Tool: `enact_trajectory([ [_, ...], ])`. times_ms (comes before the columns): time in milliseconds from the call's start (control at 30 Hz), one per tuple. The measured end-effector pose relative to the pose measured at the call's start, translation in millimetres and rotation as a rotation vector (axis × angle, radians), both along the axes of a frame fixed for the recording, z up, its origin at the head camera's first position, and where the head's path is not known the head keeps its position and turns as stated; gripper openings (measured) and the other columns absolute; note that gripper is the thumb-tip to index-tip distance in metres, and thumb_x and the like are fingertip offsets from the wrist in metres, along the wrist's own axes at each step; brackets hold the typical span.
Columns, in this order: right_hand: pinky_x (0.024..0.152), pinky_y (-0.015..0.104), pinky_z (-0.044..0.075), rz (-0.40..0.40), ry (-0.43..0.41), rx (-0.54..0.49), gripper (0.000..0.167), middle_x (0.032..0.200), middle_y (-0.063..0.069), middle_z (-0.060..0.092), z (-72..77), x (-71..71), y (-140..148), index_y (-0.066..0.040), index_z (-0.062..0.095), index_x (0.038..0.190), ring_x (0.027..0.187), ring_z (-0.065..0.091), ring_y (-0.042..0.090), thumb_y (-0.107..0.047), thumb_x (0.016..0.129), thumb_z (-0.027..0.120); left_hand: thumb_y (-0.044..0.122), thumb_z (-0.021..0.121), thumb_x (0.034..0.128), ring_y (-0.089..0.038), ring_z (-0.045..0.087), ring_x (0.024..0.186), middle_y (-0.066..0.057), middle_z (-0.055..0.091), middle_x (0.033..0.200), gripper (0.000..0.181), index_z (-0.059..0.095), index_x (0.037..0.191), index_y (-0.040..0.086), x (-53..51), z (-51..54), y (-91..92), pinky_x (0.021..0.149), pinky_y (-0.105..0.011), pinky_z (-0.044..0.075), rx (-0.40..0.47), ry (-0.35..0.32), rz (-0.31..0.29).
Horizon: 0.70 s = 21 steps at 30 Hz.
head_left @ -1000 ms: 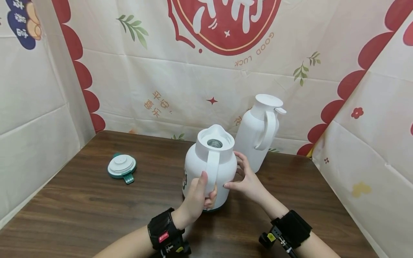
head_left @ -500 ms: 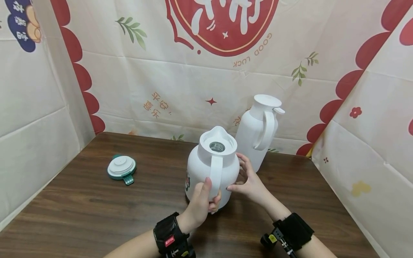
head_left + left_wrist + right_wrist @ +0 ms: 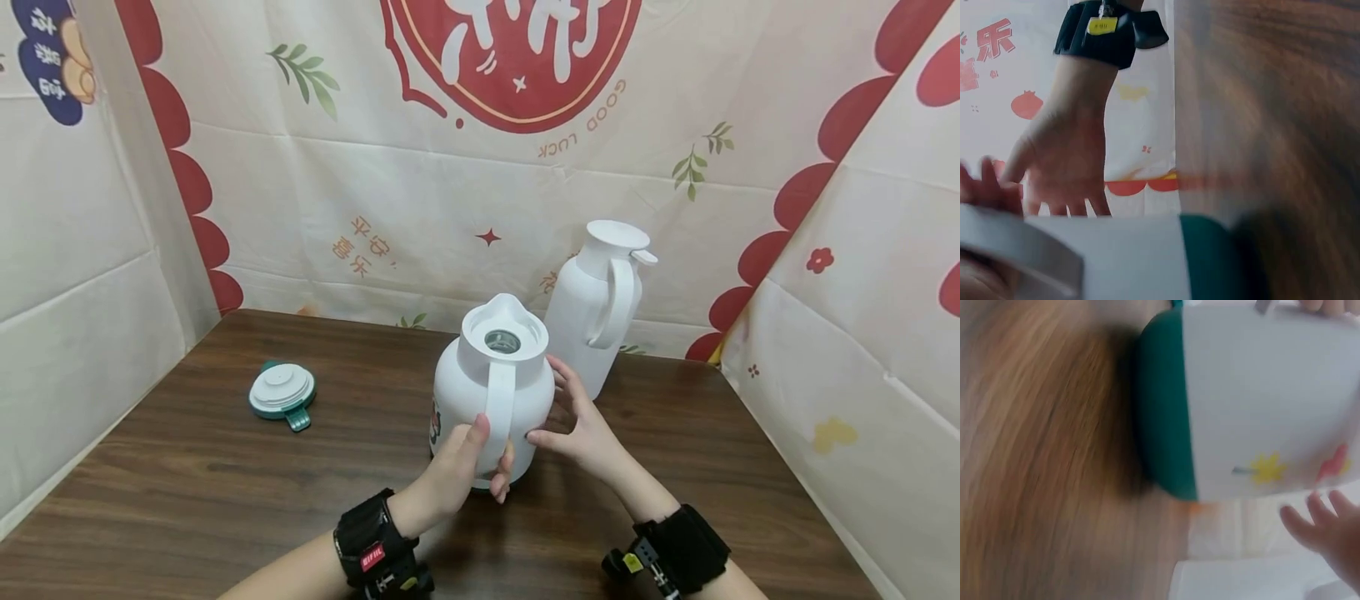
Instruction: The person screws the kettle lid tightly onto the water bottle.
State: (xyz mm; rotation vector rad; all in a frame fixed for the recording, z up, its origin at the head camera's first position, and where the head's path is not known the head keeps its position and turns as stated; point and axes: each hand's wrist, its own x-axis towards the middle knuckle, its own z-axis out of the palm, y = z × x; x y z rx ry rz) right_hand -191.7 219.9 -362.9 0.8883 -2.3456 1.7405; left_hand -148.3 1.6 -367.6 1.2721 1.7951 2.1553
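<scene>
A white thermos jug [image 3: 493, 375] with an uncovered mouth stands on the brown table, its handle [image 3: 501, 400] facing me. Its green base [image 3: 1166, 406] shows in the right wrist view. My left hand [image 3: 450, 475] is at the handle, thumb along it and fingers reaching loosely through the loop, looking fairly straight. My right hand [image 3: 581, 429] has its spread fingers and thumb against the jug's right side. To the left lies a lid [image 3: 282, 390], white with a green rim and tab.
Behind the jug on the right stands a taller white thermos jug [image 3: 596, 308] with a handle and lid. A printed cloth [image 3: 420, 192] hangs around the back and sides of the table [image 3: 172, 500].
The jug has shifted slightly right and towards me since the first frame. My left fingers have loosened at the handle, and that wrist has drawn back left. The right hand followed the jug.
</scene>
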Motion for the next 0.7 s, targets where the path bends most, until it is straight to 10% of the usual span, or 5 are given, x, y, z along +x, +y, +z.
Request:
enact_trajectory([
  [333,0.083,0.027,0.048,-0.354,0.140,-0.325,0.021,0.108,0.018,0.055,35.0,36.7,-26,0.011,0.050,0.115,0.102,0.055,0.024,0.004,0.095,0.050,0.014,0.049,0.1006,-0.009,0.062,0.067,0.000,0.063,0.072,0.028,0.066,0.081,0.003,-1.7,19.5,-32.2,0.063,-0.029,0.053,-0.194,0.153,0.255],
  [700,0.074,0.034,0.055,-0.142,0.045,-0.393,0.031,0.095,0.011,0.067,41.8,59.7,-56,0.019,0.053,0.108,0.081,0.068,0.019,-0.007,0.103,0.038,0.013,0.056,0.0979,-0.014,0.067,0.071,0.004,0.068,0.073,0.016,0.070,0.096,0.005,-7.0,29.9,-76.8,0.067,-0.035,0.054,-0.300,0.172,0.358],
])
